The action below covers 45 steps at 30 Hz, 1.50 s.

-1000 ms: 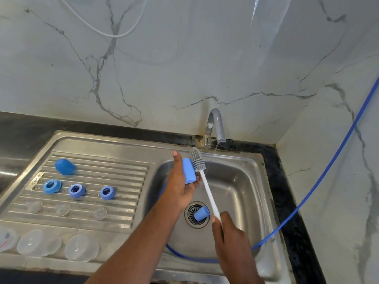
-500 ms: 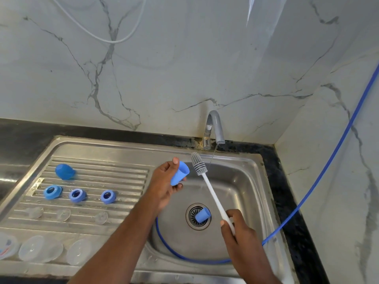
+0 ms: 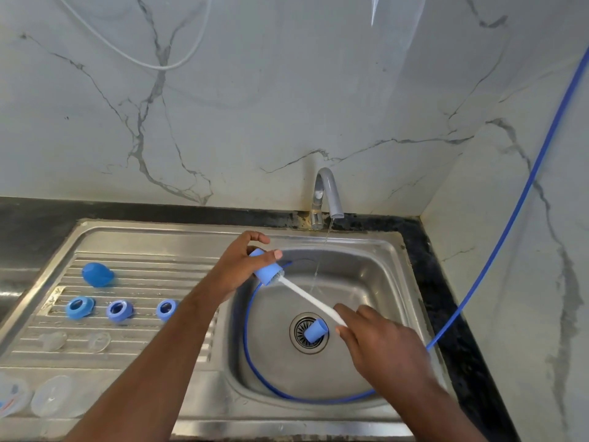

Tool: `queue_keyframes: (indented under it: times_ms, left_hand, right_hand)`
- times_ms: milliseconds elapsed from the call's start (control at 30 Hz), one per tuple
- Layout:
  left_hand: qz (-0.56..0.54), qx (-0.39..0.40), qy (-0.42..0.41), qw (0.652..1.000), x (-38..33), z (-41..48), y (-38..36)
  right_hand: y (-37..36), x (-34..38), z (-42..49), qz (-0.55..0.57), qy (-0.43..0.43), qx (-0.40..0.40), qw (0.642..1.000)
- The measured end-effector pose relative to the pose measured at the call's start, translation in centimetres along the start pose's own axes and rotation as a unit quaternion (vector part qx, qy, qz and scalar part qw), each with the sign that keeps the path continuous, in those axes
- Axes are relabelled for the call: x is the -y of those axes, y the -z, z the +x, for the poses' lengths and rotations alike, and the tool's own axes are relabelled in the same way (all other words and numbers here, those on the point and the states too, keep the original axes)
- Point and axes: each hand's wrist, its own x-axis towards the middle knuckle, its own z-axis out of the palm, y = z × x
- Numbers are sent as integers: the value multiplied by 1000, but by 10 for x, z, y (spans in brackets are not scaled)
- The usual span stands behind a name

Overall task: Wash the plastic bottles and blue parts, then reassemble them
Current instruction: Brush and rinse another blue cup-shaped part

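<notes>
My left hand (image 3: 237, 266) holds a small blue cap (image 3: 267, 272) over the sink basin (image 3: 376, 291), its open end turned to the right. My right hand (image 3: 379, 349) grips the white handle of a bottle brush (image 3: 310, 298); the grey bristle head is inside the cap. A second blue cap (image 3: 315, 330) lies on the drain. On the drainboard (image 3: 143, 275) sit a blue dome-shaped part (image 3: 97, 275), three blue rings (image 3: 118, 311), some clear teats (image 3: 52, 341) and clear bottles (image 3: 54, 400) at the near left.
A thin stream of water runs from the grey tap (image 3: 328, 196) into the basin. A blue hose (image 3: 497, 250) comes down the right wall and loops round the basin floor. Marble walls stand behind and to the right; black counter surrounds the sink.
The brush head, which was beside the cap, has gone into it. My left hand turned the cap's opening toward the brush and both hands shifted slightly.
</notes>
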Motion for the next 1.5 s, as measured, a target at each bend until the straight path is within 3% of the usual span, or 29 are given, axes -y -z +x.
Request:
queue_keyframes:
  times_ms: [100, 233, 300, 367, 400, 433, 500, 533, 567, 600, 667, 700, 733, 833, 933, 1000, 1033, 1100, 1167, 1233, 1267, 1300, 1367, 1433, 1467, 1500]
  left_hand:
    - [-173, -53, 9, 983, -9, 1, -8]
    - [-382, -80, 68, 918, -3, 0, -26]
    - [-448, -64, 118, 884, -2, -3, -31]
    - [-457, -60, 139, 877, -4, 0, -32]
    - [-444, -61, 134, 884, -5, 2, -33]
    - [-436, -63, 119, 890, -6, 4, -34]
    - [-450, -63, 78, 887, -7, 6, -37]
    - [-447, -62, 61, 890, -7, 7, -38]
    - [-419, -67, 49, 904, -8, 8, -40]
    - [-358, -81, 47, 929, -8, 9, -42]
    - [-196, -109, 71, 972, -6, 10, -48]
    - [-147, -121, 96, 977, -4, 10, -50]
    - [-132, -129, 123, 975, -3, 9, -51]
    - [-162, -104, 159, 968, -2, 5, -46]
    - [-280, -71, 156, 945, 0, -1, -48]
    - [-372, -61, 164, 912, -1, -5, -53]
    - [-405, -61, 174, 896, -2, -6, -55]
    - [-442, -57, 184, 876, -5, -7, -57]
    - [-446, -43, 166, 879, -7, -6, -57]
    - [-451, -32, 141, 881, -9, -5, -58]
    - [-436, -36, 140, 888, -11, -5, -60]
    - [-395, -49, 142, 906, -13, -4, -63]
    - [-274, -100, 137, 947, -12, -1, -67]
    - [-251, -119, 128, 952, -9, 2, -68]
    - [-265, -115, 134, 948, -7, 3, -67]
    - [-286, -109, 148, 940, -6, 3, -65]
  right_hand:
    - [-1, 2, 11, -18, -16, -18, 1000]
    - [-7, 14, 14, 19, -31, 2, 999]
    - [-9, 18, 12, 47, -38, 49, 997]
    - [-4, 22, 12, 123, -49, 90, 987]
    - [-2, 23, 11, 209, -64, 118, 969]
    - [-1, 25, 9, 331, -101, 155, 925]
    - [5, 27, 9, 580, -210, 216, 757]
    - [8, 26, 9, 631, -239, 226, 703]
    - [10, 25, 9, 642, -245, 225, 691]
    - [10, 24, 9, 625, -235, 206, 715]
    - [3, 21, 9, 460, -161, 139, 862]
    - [1, 20, 8, 358, -119, 104, 920]
    - [0, 19, 7, 285, -98, 80, 950]
    - [-4, 21, 4, 171, -98, 70, 978]
    - [-6, 18, 5, 218, -113, 100, 964]
    - [-6, 20, 6, 313, -128, 134, 931]
    - [-5, 21, 7, 386, -150, 151, 898]
    - [2, 21, 7, 548, -228, 201, 779]
    - [17, 17, 7, 655, -257, 259, 662]
    - [25, 13, 8, 699, -246, 285, 609]
    - [23, 12, 8, 703, -246, 271, 610]
    - [19, 13, 9, 689, -246, 238, 638]
    - [9, 16, 8, 595, -221, 155, 757]
    - [-1, 12, 6, 397, -151, 97, 900]
    - [-6, 9, 3, 306, -127, 86, 940]
    - [-8, 7, 1, 259, -123, 76, 955]
